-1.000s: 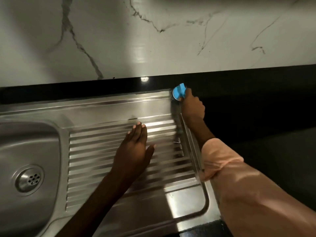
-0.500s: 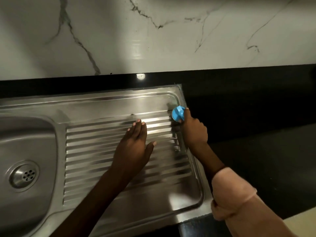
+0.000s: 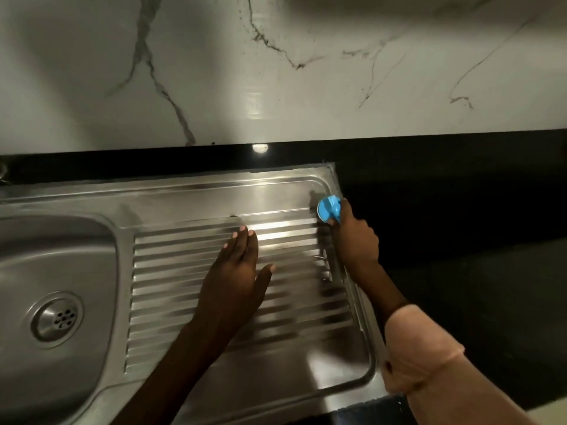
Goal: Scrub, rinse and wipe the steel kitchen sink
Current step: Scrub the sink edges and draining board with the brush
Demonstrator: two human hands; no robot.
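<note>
Nearest to me, a pink sleeve is pushed up the right forearm, which reaches out along the right edge of the steel sink. Bit further in, the left hand lies flat on the ribbed drainboard, fingers straight and together, thumb out to the side, gripping nothing, looks like it's just bracing. Past that, the right hand is curled round a blue scrubber, pressing it on the far right corner of the drainboard, just beside the rim. So I'd say we're at the scrub step, working the edges, with rinse and wipe not yet done. Next move probably calls for dragging the scrubber along the rim or across the ribs, keeping pressure on. Off to the left sits the basin with its drain, dark worktop to the right, and marble wall at the back.
</note>
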